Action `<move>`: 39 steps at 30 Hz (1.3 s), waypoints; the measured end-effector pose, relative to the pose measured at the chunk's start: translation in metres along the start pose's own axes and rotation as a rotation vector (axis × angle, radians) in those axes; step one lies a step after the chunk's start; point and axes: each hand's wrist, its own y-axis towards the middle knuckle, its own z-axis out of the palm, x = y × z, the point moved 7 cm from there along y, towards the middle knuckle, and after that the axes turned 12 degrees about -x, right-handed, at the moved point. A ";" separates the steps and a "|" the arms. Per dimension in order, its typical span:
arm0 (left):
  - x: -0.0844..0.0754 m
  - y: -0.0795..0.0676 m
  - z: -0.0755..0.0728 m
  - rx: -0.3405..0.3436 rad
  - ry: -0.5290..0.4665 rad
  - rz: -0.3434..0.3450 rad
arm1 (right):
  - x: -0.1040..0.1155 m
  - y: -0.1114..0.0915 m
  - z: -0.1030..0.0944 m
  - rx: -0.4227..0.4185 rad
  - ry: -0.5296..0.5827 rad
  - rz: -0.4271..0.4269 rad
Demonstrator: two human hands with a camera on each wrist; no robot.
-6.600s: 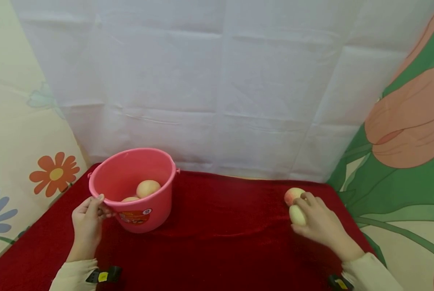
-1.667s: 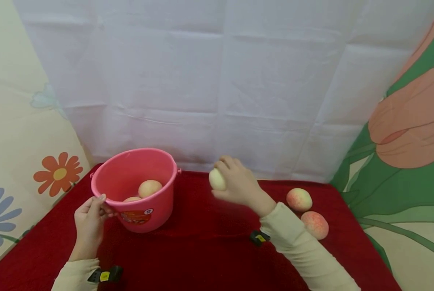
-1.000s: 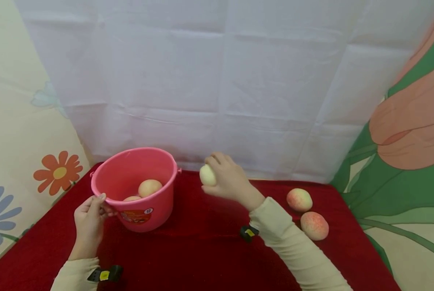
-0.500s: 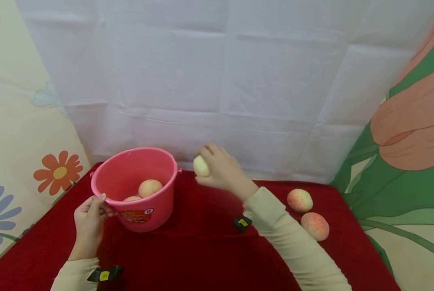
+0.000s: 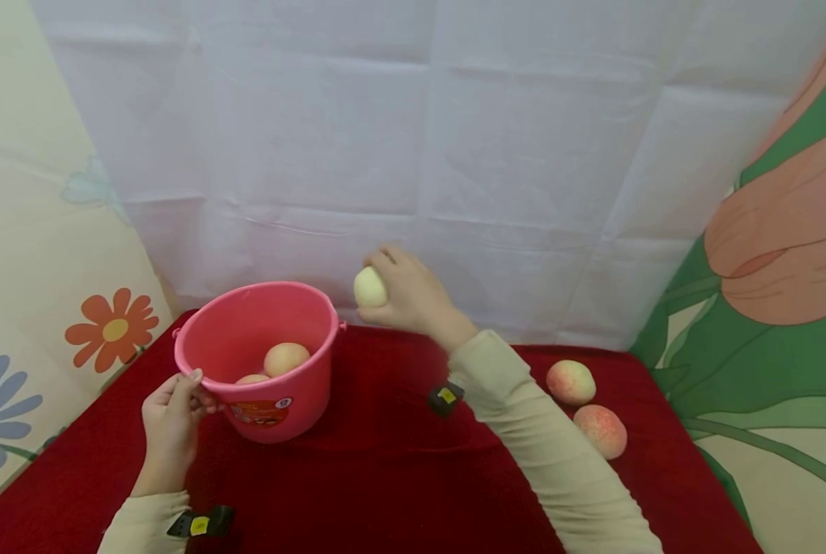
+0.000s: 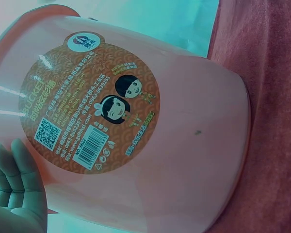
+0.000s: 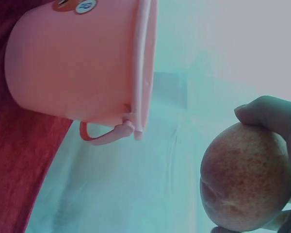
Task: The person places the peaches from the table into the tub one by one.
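Note:
A pink bucket point(image 5: 302, 400) with a round orange label point(image 6: 92, 107) stands on the left of the red cloth. My left hand point(image 5: 171, 419) pinches its near left rim, thumb on top and fingers below. Two peaches show inside the bucket, one whole peach point(image 5: 286, 359) and one partly hidden by the rim. My right hand point(image 5: 413, 296) holds a pale peach point(image 5: 370, 288) in the air, right of the bucket and higher than its rim. The right wrist view shows this peach point(image 7: 245, 179) between thumb and fingers, its speckled reddish side visible.
Two more peaches lie on the right of the table, a yellow-red peach point(image 5: 571, 382) and a redder peach point(image 5: 600, 431) close in front of it. A white sheet point(image 5: 413, 154) hangs behind the red cloth point(image 5: 385, 477). The bucket's handle point(image 7: 106, 136) hangs down its side.
My right hand has picked up the pale peach from the right side, carried it left towards the bucket, and lifted it higher. The left hand and bucket have stayed in place.

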 end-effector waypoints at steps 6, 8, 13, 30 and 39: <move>0.000 0.000 0.000 0.012 -0.005 0.002 | 0.006 0.008 -0.002 -0.022 0.046 -0.015; 0.000 0.000 0.000 0.014 -0.004 0.006 | 0.010 0.010 -0.003 -0.018 0.058 -0.016; -0.001 0.000 0.000 0.015 0.005 0.012 | 0.018 0.017 0.000 0.023 0.056 -0.007; -0.002 -0.003 0.002 0.016 0.014 0.003 | 0.045 0.039 0.018 0.128 0.057 -0.005; -0.002 -0.003 0.004 0.016 0.021 0.008 | 0.061 0.046 0.032 0.163 0.081 -0.010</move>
